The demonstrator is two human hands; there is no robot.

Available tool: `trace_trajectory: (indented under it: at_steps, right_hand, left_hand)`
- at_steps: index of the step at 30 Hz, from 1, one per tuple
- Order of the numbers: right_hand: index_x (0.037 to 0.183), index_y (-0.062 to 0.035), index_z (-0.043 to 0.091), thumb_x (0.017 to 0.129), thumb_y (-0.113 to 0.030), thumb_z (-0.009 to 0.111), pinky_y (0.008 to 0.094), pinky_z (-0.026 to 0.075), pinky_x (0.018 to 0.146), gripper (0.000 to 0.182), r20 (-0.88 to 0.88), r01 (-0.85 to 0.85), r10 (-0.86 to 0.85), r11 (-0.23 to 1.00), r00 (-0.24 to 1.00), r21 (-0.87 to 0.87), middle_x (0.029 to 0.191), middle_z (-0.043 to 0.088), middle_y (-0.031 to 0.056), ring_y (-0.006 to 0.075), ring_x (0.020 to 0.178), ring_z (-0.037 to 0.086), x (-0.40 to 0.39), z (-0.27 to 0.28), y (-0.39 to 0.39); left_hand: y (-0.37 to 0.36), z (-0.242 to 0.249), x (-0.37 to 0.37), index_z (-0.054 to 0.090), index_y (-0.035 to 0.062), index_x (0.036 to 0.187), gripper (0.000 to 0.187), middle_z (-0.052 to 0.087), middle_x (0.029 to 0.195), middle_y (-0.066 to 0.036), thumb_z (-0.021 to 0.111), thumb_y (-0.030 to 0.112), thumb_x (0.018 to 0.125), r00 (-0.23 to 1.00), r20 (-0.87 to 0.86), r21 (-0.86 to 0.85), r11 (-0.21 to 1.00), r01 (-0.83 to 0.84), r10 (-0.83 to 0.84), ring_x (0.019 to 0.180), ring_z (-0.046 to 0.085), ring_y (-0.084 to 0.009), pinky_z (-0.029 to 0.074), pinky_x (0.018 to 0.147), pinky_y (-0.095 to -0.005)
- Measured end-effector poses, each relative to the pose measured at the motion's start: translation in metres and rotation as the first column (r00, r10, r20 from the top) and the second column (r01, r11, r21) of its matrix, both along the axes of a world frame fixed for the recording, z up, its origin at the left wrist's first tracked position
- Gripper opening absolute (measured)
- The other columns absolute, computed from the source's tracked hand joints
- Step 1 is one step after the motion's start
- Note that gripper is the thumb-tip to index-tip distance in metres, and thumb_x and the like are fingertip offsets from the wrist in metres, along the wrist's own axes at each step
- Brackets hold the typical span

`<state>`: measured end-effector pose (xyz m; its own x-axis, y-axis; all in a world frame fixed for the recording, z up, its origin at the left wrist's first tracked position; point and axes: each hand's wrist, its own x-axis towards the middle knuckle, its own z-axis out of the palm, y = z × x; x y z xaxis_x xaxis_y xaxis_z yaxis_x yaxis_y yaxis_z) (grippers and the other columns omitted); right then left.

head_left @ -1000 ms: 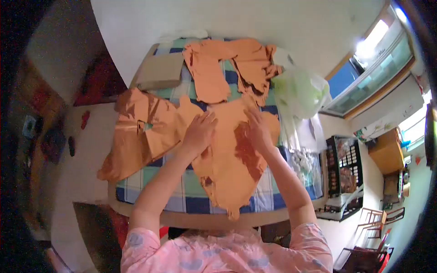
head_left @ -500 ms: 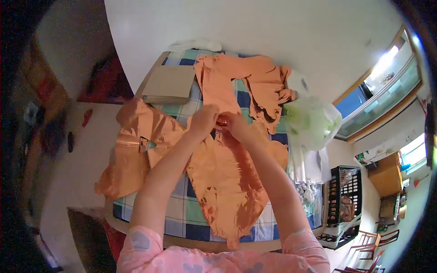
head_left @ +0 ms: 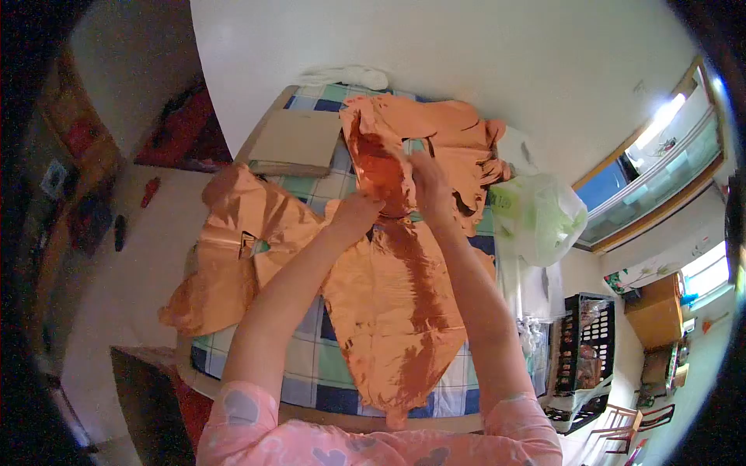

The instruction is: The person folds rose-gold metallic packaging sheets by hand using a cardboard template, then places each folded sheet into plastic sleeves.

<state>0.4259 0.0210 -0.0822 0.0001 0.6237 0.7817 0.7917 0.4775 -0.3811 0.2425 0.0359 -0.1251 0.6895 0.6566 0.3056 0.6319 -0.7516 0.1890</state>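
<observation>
A flat, copper-coloured foil balloon (head_left: pixel 396 311) lies spread over the checked cloth, with its narrow end toward me. My left hand (head_left: pixel 359 216) is closed at the balloon's upper part, fingers pinching the foil where it meets a raised, shiny fold (head_left: pixel 381 171). Just right of that fold is my right hand (head_left: pixel 430 186), its fingers stretched out and pointing away from me, touching or very close to the foil. More of the copper foil (head_left: pixel 451 124) lies crumpled at the far side. Another foil piece (head_left: pixel 225 264) with a small cut-out rests at the left.
A checked cloth (head_left: pixel 303 357) covers the table. A flat cardboard piece (head_left: pixel 295 140) lies at the back left. At the right edge sits a pale green plastic bag (head_left: pixel 544 217). A black crate (head_left: pixel 583 349) stands beyond the table, below a window (head_left: pixel 660 163).
My hands have moved apart. The right hand has gone up and right with its fingers straightened, while the left stays low. The far foil between them has lifted into a shiny fold.
</observation>
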Motion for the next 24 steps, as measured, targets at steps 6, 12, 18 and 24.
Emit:
trace_trajectory:
  at_steps: [6,12,18,24]
  right_hand:
    - [0.114,-0.0046,0.062,0.088,0.001,0.050,0.0398,0.049,0.088,0.029,0.125,-0.097,0.147,0.936,0.981,-0.337,0.116,0.062,0.0176,0.0352,0.105,0.060,0.012,-0.043,0.004]
    - [0.116,-0.0051,0.062,0.092,-0.007,0.047,0.0418,0.050,0.082,0.028,-0.021,-0.068,0.078,0.681,0.997,-0.729,0.104,0.065,0.0205,0.0359,0.097,0.063,0.003,-0.021,0.002]
    - [0.119,-0.0083,0.062,0.093,-0.013,0.044,0.0425,0.051,0.081,0.031,0.032,-0.086,0.144,0.741,0.989,-0.666,0.103,0.067,0.0205,0.0360,0.094,0.065,0.014,-0.036,0.010]
    - [0.119,-0.0080,0.062,0.092,-0.015,0.048,0.0421,0.051,0.083,0.031,-0.001,-0.099,0.133,0.730,0.991,-0.676,0.104,0.066,0.0206,0.0374,0.095,0.064,0.017,-0.039,0.012]
  left_hand:
    - [0.019,-0.018,0.007,0.069,0.0042,0.087,0.019,0.064,0.095,-0.010,0.060,0.021,0.084,0.983,0.153,0.048,0.995,0.091,-0.097,0.097,0.059,-0.0280,0.049,0.084,-0.0389]
    - [0.024,-0.012,0.016,0.068,0.0026,0.084,0.016,0.064,0.090,-0.011,0.060,0.016,0.082,0.998,-0.043,0.113,0.992,0.051,-0.047,0.093,0.060,-0.0304,0.050,0.079,-0.0407]
    - [0.014,0.014,0.014,0.065,0.0024,0.085,0.012,0.064,0.085,-0.014,0.061,0.011,0.079,0.982,0.121,-0.104,0.986,-0.131,0.143,0.086,0.061,-0.0339,0.051,0.070,-0.0449]
    - [0.020,0.006,0.016,0.060,0.0027,0.088,0.011,0.063,0.082,-0.016,0.059,0.011,0.081,0.937,0.299,-0.176,0.975,-0.134,0.183,0.083,0.060,-0.0361,0.049,0.069,-0.0470]
